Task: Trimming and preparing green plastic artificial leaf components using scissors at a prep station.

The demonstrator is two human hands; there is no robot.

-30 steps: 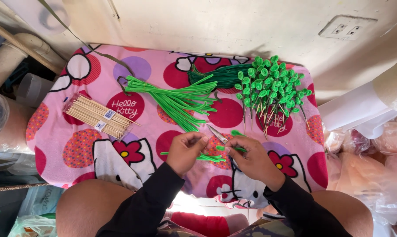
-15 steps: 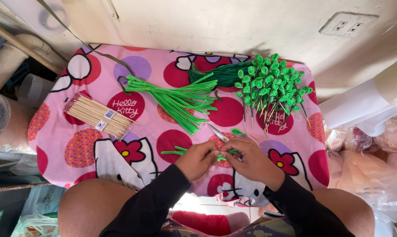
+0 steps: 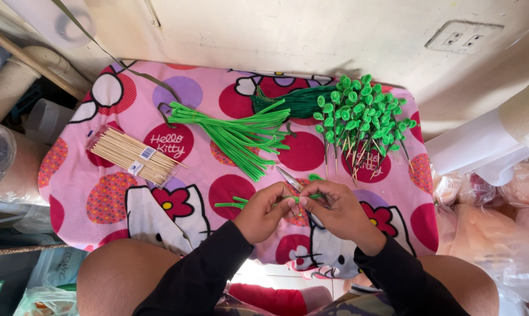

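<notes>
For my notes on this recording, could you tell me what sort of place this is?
Probably a home craft corner, low by a wall. A pink cartoon-print cloth covers the work surface, with a bundle of green stems and a pack of wooden skewers on it; plastic bags lie alongside.

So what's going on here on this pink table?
A person's left hand and right hand hold a green strip between them over the pink cloth. Small scissors lie just beyond. Farther back are loose green strips, finished green-tipped sticks and a pack of skewers.
</notes>
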